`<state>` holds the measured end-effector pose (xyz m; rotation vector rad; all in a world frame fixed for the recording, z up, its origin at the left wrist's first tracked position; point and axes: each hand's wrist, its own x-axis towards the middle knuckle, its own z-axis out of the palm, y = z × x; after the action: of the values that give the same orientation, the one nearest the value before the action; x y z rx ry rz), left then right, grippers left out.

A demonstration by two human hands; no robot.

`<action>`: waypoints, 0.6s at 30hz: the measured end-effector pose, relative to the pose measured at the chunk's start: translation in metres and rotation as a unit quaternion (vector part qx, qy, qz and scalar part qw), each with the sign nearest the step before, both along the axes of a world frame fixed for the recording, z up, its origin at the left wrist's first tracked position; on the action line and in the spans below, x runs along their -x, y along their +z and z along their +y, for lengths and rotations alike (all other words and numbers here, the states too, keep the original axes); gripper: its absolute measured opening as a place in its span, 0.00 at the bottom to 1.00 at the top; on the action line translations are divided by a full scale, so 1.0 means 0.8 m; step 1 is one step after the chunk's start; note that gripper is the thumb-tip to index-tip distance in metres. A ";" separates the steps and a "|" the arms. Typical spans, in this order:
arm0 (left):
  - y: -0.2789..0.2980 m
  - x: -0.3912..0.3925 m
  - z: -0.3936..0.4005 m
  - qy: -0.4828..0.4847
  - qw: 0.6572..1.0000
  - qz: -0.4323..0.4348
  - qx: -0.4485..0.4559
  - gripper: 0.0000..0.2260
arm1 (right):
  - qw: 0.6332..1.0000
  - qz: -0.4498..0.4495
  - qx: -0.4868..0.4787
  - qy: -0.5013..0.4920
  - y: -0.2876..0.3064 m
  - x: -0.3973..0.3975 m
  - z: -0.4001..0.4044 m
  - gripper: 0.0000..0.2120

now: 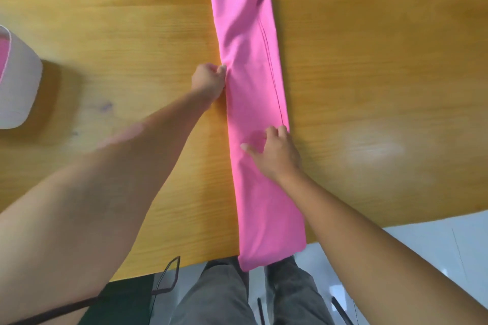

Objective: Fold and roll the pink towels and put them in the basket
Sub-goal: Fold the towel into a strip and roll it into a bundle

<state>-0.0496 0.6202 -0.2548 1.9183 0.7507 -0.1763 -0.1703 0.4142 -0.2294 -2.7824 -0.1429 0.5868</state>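
The pink towel (253, 119) lies folded into a long narrow strip down the middle of the worktop (369, 60), its near end hanging over the edge and its loop at the far edge. The left hand (210, 82) pinches the strip's left edge with curled fingers, while the right hand (274, 153) presses flat on the cloth with fingers spread. To roll well, I would first square the edges, then roll tightly from one end; the basket (18, 82) waits far left.
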 end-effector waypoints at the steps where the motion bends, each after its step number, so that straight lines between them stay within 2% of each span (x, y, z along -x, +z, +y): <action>1: 0.001 -0.014 0.004 0.000 1.000 0.000 0.018 0.14 | 1.000 0.008 0.016 -0.007 -0.001 -0.004 0.006 0.39; 3: 0.001 -0.037 0.009 0.006 0.998 0.006 0.056 0.14 | 0.999 0.027 0.038 -0.011 -0.003 -0.008 0.013 0.45; 5: 0.004 -0.056 0.011 0.002 0.998 0.023 0.057 0.15 | 0.997 0.047 0.057 -0.003 -0.005 -0.010 0.015 0.47; 10: 0.013 -0.085 0.008 -0.040 0.995 0.085 -0.019 0.16 | 0.992 0.083 0.090 0.018 -0.005 -0.021 0.018 0.48; 14: 0.020 -0.094 0.010 -0.063 0.992 0.085 -0.068 0.17 | 0.988 0.121 0.096 0.020 -0.003 -0.036 0.017 0.50; 18: 0.010 -0.088 0.010 -0.109 0.987 0.042 -0.107 0.15 | 0.983 0.142 0.110 0.036 0.000 -0.047 0.018 0.53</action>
<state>0.0207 0.6278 -0.2466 2.2085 0.6347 -0.3239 -0.1329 0.4286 -0.2297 -2.8721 -0.1252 1.0681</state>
